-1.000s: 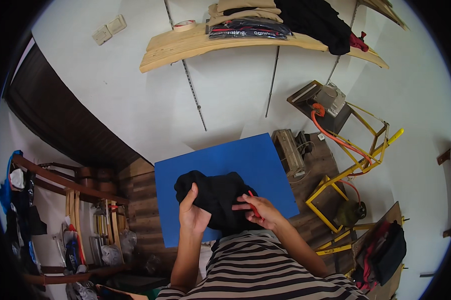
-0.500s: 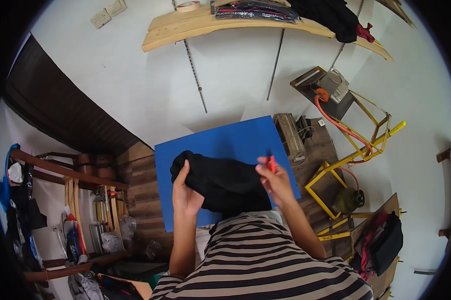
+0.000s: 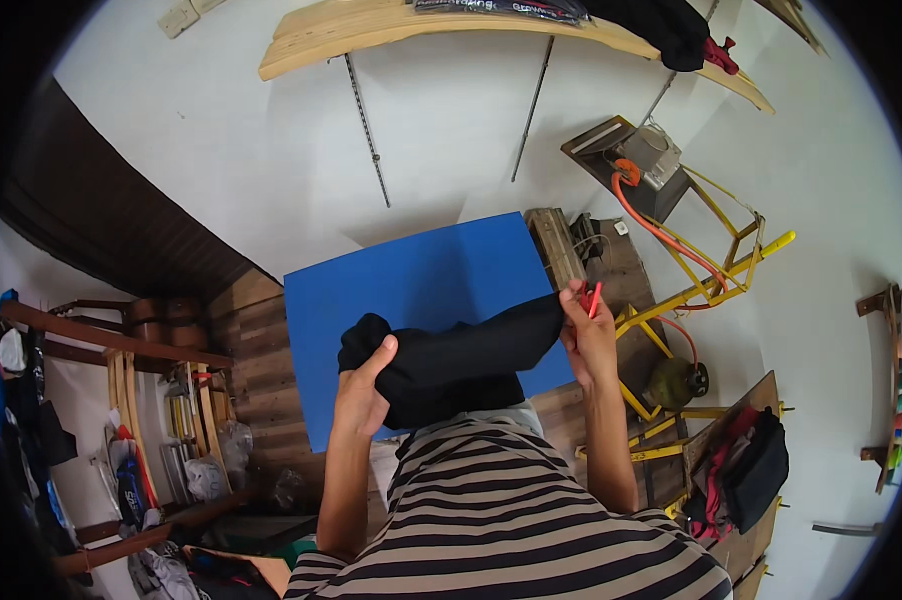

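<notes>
A black garment (image 3: 451, 360), folded over on itself, is stretched between my two hands above a blue tabletop (image 3: 371, 275). My left hand (image 3: 364, 390) grips its bunched left end, the thumb lying on top. At the right, my right hand (image 3: 589, 335) pinches the cloth's far corner and pulls it out taut. That same hand also holds small red-handled snips (image 3: 596, 300), their dark tip pointing away from me. The near part of the cloth hangs down close to my striped shirt. My left fingers are hidden beneath the fabric.
A wooden shelf (image 3: 371, 38) with packaged and black clothing runs along the far wall. Right of the table are a wooden crate (image 3: 554, 245), a yellow metal frame (image 3: 711, 290) and a green gas cylinder (image 3: 671, 383). Clothes lie on a board (image 3: 761, 400); a rack (image 3: 121, 345) stands left.
My right hand has moved right and slightly away from me, drawing the garment's corner out into a longer stretch. My left hand keeps its hold. The whole view has shifted a little.
</notes>
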`<state>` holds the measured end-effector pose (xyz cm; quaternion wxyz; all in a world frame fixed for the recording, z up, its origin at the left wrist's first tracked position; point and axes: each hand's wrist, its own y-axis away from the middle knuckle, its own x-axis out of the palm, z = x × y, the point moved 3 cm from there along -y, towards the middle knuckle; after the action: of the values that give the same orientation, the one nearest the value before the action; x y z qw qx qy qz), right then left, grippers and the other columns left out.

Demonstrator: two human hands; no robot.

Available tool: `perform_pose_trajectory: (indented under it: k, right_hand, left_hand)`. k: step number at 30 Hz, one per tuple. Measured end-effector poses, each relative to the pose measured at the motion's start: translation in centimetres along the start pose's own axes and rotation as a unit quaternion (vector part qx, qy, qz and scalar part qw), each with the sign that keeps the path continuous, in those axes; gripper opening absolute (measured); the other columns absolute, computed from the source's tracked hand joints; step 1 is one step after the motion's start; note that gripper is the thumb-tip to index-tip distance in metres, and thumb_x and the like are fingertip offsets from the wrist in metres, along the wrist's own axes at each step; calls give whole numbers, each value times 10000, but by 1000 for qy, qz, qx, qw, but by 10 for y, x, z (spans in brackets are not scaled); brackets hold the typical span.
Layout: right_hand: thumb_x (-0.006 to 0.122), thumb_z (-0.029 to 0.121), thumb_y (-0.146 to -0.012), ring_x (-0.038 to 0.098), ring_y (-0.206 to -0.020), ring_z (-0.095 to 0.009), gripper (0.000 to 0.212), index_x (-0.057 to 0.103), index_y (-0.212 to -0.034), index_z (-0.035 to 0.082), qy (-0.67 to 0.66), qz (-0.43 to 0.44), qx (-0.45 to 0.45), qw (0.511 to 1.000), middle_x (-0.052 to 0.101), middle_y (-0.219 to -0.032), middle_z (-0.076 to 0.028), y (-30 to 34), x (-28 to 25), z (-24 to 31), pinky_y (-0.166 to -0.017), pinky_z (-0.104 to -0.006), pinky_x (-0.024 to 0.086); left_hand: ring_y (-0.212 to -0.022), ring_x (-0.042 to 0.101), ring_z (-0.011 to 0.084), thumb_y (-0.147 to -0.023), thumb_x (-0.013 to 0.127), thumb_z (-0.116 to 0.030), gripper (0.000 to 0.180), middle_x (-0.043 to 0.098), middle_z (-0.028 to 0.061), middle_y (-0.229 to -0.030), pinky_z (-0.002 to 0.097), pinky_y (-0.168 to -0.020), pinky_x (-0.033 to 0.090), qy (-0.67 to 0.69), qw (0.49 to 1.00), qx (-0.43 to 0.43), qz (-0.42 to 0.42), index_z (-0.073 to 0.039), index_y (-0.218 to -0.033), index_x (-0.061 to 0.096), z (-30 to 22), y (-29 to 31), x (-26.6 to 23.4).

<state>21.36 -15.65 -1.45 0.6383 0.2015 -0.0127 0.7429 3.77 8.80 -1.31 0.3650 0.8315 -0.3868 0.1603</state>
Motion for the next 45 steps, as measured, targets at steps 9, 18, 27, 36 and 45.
perform_pose_trajectory:
  k: [9, 18, 27, 36, 45]
  right_hand:
    - [740, -27, -787, 567, -687, -40, 466, 512, -1187, 47, 100, 21, -88, 991, 652, -1119, -102, 18, -4, 36, -497, -173, 387]
    - [763, -32, -753, 624, -847, -90, 404, 537, -1087, -7, 328, 144, -163, 919, 689, -946, -75, 24, 12, 49, -746, -228, 495]
    - [773, 15, -777, 603, -836, -103, 315, 557, -1006, 3, 249, 72, -237, 936, 646, -896, -47, 9, -31, 91, -783, -243, 490]
    - [761, -13, -761, 583, -790, -83, 369, 542, -1055, 35, 114, 57, -216, 968, 641, -892, -11, 3, -67, 137, -738, -219, 471]
    - [765, 33, -805, 614, -821, -81, 344, 543, -1066, 12, 150, 417, -123, 888, 668, -888, -40, 26, -2, 94, -761, -232, 479]
  left_hand:
    - [-1021, 628, 211, -729, 791, 26, 519, 627, 129, -1125, 330, -936, 494, -92, 989, 98, 67, 43, -1196, 564, -17, -4, 3]
    - [-977, 637, 195, -757, 752, 54, 431, 642, 86, -1068, 326, -919, 503, -28, 984, 166, 63, 13, -1152, 584, -33, -1, 24]
    - [-991, 643, 244, -884, 682, -133, 295, 660, 133, -1085, 360, -876, 518, 52, 988, 117, 83, 23, -1124, 610, -52, -5, 31]
    - [-618, 583, 81, -915, 659, -255, 245, 621, -4, -656, 226, -606, 430, -208, 959, 191, 25, -97, -733, 618, -50, -2, -9]
    - [-1166, 530, 290, -678, 865, -354, 826, 566, 141, -1193, 387, -983, 413, -632, 677, 368, 75, -21, -1312, 453, 4, 61, 91]
